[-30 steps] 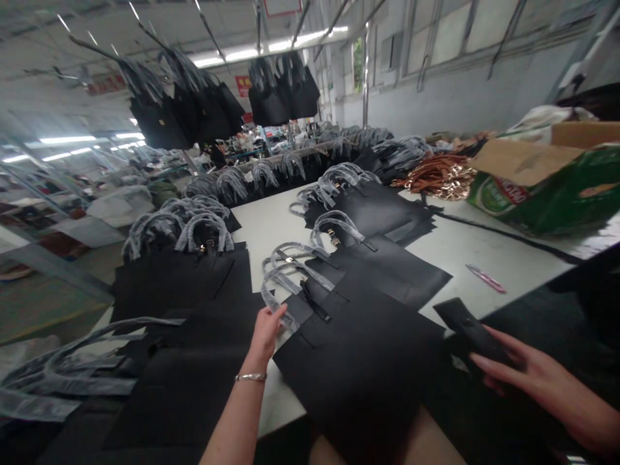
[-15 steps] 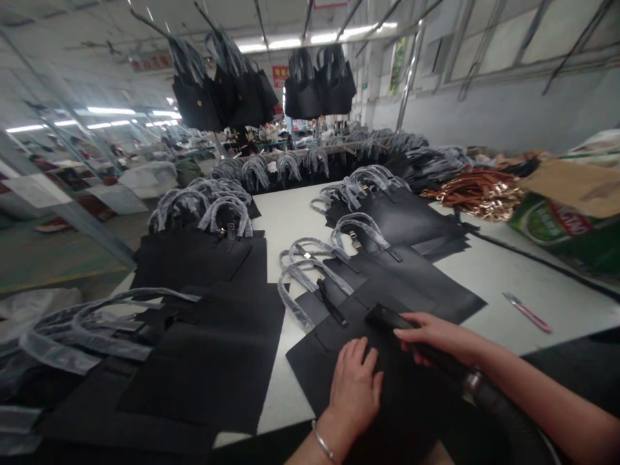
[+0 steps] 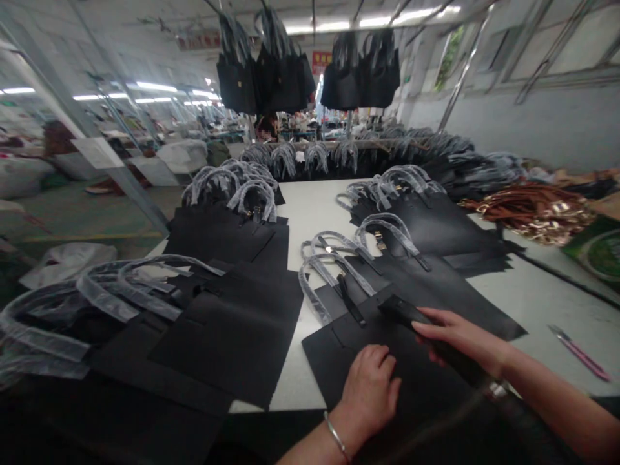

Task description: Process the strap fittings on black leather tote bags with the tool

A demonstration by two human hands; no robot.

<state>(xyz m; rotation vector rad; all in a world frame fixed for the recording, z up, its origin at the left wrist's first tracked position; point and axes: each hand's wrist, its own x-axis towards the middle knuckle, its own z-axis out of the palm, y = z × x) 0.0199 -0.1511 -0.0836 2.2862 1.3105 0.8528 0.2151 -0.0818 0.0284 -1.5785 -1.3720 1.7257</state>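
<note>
My left hand [image 3: 372, 384], a silver bangle at its wrist, rests on a black bag panel [image 3: 334, 368]. Its fingers are loosely bent on the surface and nothing shows in them. In my right hand [image 3: 455, 336] is a long black piece [image 3: 400, 311] with a flat front end and a silver band near the wrist; its exact kind is unclear. The front end lies over the panel's upper part, beside a slit. Just beyond the panel, plastic-wrapped handles [image 3: 314, 294] and a black strap tab [image 3: 349, 300] stick up from bags underneath.
Stacked black panels with wrapped handles [image 3: 227, 336] lie left, with more behind [image 3: 232, 239] and at right [image 3: 436, 223]. A pink cutter [image 3: 578, 352] lies on the white table [image 3: 310, 200]. Brown straps [image 3: 533, 206] are piled at the far right. Finished bags [image 3: 283, 77] hang overhead.
The view has swung left, so things appear further right. My left fingers look more bent. My right hand keeps its grip on the black piece over the panel.
</note>
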